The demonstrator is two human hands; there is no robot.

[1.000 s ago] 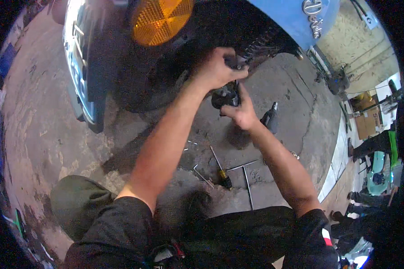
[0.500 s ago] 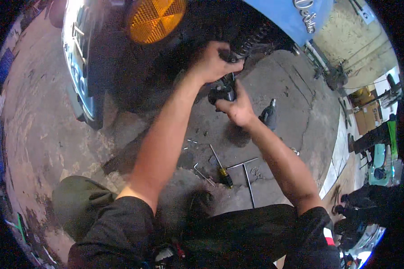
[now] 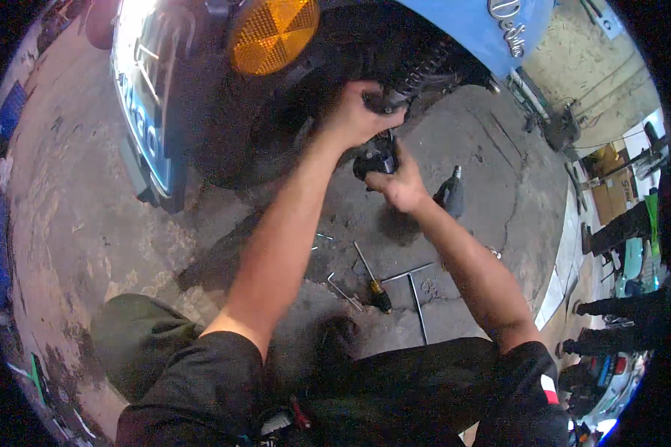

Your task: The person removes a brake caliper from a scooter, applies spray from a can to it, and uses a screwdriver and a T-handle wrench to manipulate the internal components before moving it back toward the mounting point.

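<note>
My left hand [image 3: 356, 115] is closed on a black fitting [image 3: 376, 103] at the lower end of a coiled-spring shock [image 3: 423, 68], under the vehicle's light-blue front panel [image 3: 462, 22]. Just below it, my right hand [image 3: 401, 185] grips a black component [image 3: 375, 160], which looks like a brake caliper; its far fingers are partly hidden. Behind my hands is a dark, shadowed wheel area [image 3: 261, 134]. An orange reflector [image 3: 274, 36] and a clear lamp lens [image 3: 142, 97] are above and left.
On the concrete floor [image 3: 499, 186] lie a dark power tool [image 3: 452, 190], a yellow-handled screwdriver [image 3: 379, 292], a T-handle wrench [image 3: 417, 302] and a hex key [image 3: 343, 290]. At right are a stained board [image 3: 578, 74], cardboard boxes [image 3: 610, 182] and other people's legs [image 3: 611, 305].
My hands rose slightly and came back down, still on the black parts at the shock. The people's legs at the right edge have shifted.
</note>
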